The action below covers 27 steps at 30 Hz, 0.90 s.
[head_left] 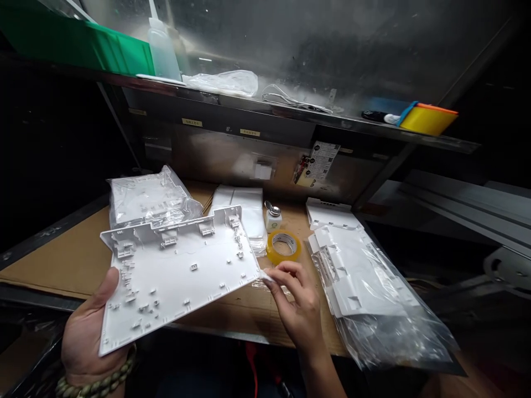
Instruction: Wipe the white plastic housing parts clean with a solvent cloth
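My left hand (93, 326) grips a white plastic housing panel (178, 276) by its left edge, thumb on top and the other fingers hidden beneath. The panel is tilted, its inner face with clips and ribs towards me. At its right corner, my right hand (296, 296) pinches a small white scrap (265, 276) that looks like cloth or tissue; it touches or nearly touches the panel's edge. Just beyond the right hand lies a roll of yellowish tape (284, 246). Behind that stands a small white bottle with a metal lid (272, 215).
Bagged white panels (145, 196) lie at the left back, and more (369, 276) to the right. Clear plastic bags (243, 207) are stacked mid-table on cardboard (53, 254). Overhead, a metal shelf holds a green bin (83, 44), a squeeze bottle (163, 50) and a yellow container (429, 119).
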Available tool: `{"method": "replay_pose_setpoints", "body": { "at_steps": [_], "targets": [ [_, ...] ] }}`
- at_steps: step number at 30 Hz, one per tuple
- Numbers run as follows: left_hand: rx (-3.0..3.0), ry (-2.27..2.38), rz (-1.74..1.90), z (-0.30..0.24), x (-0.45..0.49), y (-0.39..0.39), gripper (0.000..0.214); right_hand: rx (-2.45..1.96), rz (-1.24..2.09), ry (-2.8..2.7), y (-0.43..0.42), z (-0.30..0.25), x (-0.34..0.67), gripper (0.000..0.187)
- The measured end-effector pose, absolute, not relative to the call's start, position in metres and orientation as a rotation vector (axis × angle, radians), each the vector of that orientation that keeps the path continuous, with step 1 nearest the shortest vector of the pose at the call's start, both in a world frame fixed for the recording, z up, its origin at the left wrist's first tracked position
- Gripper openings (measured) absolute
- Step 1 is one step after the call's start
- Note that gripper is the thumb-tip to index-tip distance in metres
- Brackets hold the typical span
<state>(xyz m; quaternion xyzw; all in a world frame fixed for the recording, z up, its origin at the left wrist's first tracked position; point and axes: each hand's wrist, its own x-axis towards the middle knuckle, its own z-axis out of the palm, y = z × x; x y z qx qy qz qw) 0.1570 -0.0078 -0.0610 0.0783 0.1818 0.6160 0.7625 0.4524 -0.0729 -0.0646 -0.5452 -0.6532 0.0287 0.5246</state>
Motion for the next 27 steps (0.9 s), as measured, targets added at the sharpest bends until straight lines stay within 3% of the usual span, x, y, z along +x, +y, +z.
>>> {"method": "replay_pose_setpoints", "body": {
  "at_steps": [8,12,18,24,27],
  "targets": [
    [0.102,0.600,1.304,-0.066,0.145,-0.010,0.089,-1.413,0.048,-1.516,-0.060,-0.054,0.476,0.014],
    [0.135,0.676,1.059,-0.085,0.123,-0.014,0.087,-1.275,0.058,-1.408,-0.043,-0.029,0.469,0.015],
    [0.133,0.680,0.881,-0.102,0.113,-0.019,0.104,-1.282,0.071,-1.424,-0.017,-0.026,0.460,0.013],
    [0.180,0.597,1.036,-0.103,0.127,-0.018,0.077,-1.300,0.093,-1.414,-0.014,-0.042,0.472,0.014],
    [0.285,0.603,1.159,-0.094,0.143,-0.021,0.076,-1.385,0.077,-1.426,-0.010,-0.051,0.483,0.016]
  ]
}}
